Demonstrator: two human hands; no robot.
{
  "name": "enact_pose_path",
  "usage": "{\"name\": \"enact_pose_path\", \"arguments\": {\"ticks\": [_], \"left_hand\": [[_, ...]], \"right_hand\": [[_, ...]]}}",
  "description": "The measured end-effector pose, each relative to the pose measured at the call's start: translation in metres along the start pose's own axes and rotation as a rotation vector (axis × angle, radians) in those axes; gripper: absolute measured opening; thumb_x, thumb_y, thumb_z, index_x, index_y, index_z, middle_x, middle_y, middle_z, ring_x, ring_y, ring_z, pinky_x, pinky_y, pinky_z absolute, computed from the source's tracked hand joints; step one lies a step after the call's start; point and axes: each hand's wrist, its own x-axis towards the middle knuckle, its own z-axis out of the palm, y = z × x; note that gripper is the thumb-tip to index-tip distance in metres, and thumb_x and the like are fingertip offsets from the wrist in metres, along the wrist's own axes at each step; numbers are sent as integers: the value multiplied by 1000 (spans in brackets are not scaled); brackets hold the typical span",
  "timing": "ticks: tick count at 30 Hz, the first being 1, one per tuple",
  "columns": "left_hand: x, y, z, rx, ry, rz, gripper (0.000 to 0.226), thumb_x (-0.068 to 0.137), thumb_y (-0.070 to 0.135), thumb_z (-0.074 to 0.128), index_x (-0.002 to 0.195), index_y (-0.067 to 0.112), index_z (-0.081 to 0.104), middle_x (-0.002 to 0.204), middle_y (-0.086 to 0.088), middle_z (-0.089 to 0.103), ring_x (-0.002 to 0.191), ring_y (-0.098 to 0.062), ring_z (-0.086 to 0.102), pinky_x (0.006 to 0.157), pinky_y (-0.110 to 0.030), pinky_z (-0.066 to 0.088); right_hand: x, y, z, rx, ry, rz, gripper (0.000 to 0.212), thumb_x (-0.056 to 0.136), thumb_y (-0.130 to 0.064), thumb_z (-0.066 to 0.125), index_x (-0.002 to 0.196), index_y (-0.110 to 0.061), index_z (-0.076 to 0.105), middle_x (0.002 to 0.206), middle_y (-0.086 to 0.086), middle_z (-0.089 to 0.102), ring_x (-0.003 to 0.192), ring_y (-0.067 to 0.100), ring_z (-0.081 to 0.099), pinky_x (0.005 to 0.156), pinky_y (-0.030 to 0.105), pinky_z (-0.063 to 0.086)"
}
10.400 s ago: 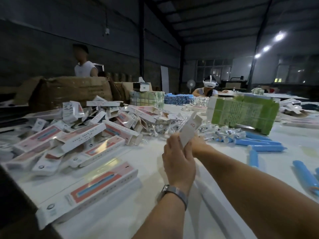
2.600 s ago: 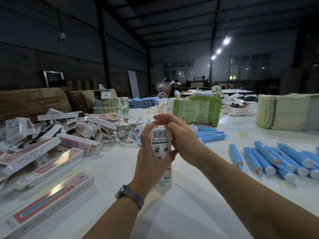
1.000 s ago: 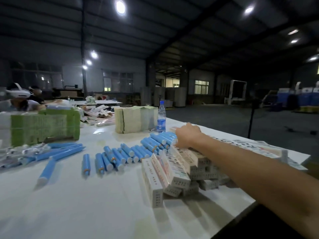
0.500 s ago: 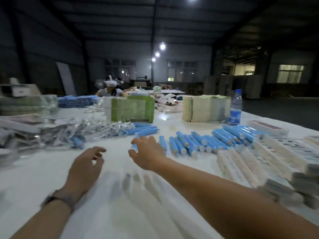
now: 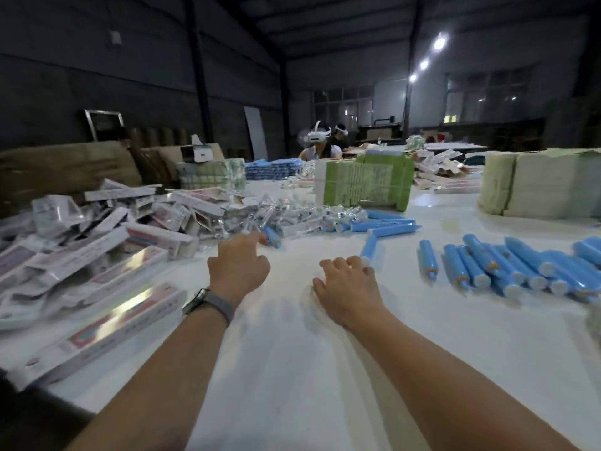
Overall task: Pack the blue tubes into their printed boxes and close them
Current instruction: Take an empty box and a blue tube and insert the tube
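Observation:
Both hands are out over the white table (image 5: 292,369), and neither holds anything. My left hand (image 5: 239,266), a watch on its wrist, has its fingertips at a blue tube (image 5: 272,238) lying at the edge of a heap of clear packets (image 5: 292,216). My right hand (image 5: 346,283) lies spread on the table, its fingertips by the white cap end of a lone blue tube (image 5: 370,246). A row of blue tubes (image 5: 520,268) lies to the right. Printed boxes (image 5: 97,239) are piled at the left, with one long box (image 5: 107,323) nearest me.
A green bundle of flat cartons (image 5: 364,187) stands at the back centre and a pale bundle (image 5: 536,187) at the back right. Brown cardboard boxes (image 5: 65,167) stand at the back left. A person wearing a white headset (image 5: 320,146) sits at the far end.
The view has swung left, back to the box pile. My left hand has reached forward to a tube by the packets. My right hand has come down onto the table beside a lone tube.

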Motion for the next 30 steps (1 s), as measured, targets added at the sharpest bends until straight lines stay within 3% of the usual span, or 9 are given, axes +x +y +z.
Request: {"name": "enact_pose_path", "arguments": {"ticks": [6,9,11,15,19,21,23,26,30], "left_hand": [[-8,-64,-45,470,-273,-264,49,87,28,52,135,40,44,149,-4,37,138,-39,31,108,-61,30],[-18,-96,-53,487,-431,-315,57,89,29,50,145,35,39,148,-11,41,133,-38,42,111,-50,36],[-20,-98,-52,409,-371,-241,49,93,27,48,142,29,45,140,-14,48,124,-34,52,105,-45,44],[-9,-53,-52,26,47,-64,37,96,32,55,132,22,51,127,-15,55,114,-34,54,90,-41,47],[11,16,-62,-819,398,-70,8,97,36,58,97,34,49,101,-3,57,90,-23,59,70,-34,47],[18,32,-55,-1277,364,-196,11,98,30,58,103,32,49,105,-6,59,88,-22,60,72,-39,54],[10,34,-27,-1443,264,-362,24,99,27,59,119,25,45,115,-11,57,90,-23,60,78,-44,57],[-8,22,22,-1482,153,-480,34,101,31,56,125,17,36,112,-13,57,88,-25,63,69,-39,58],[-8,13,37,-1328,155,-338,18,101,38,49,111,26,39,109,-10,61,86,-26,63,67,-37,54]], "right_hand": [[-6,0,-3,-31,23,-48,41,101,-43,28,131,-24,49,130,1,56,122,28,43,102,48,34],[-6,-3,-5,-48,45,-73,37,101,-40,28,124,-24,52,123,1,58,117,28,44,94,45,35],[-6,-6,-7,-52,56,-95,34,101,-38,29,120,-23,52,120,0,59,115,28,45,89,43,35],[-7,-10,-9,-21,78,-105,34,100,-38,31,122,-22,52,120,0,59,114,27,46,87,41,36],[-6,-8,-9,76,48,-65,53,94,-52,34,138,-22,41,127,2,59,119,27,45,95,45,36],[-8,-6,-10,109,74,-66,65,91,-58,36,144,-21,34,133,3,57,120,29,46,97,47,36],[-9,-5,-9,146,119,-81,70,90,-64,38,144,-20,32,135,2,55,119,29,48,96,46,38],[-7,-7,-10,262,118,-86,68,91,-70,34,138,-21,32,130,1,57,114,26,48,94,45,40],[-7,-1,-14,421,103,-108,71,91,-69,36,140,-18,32,125,-1,55,115,23,47,92,42,42]]}}
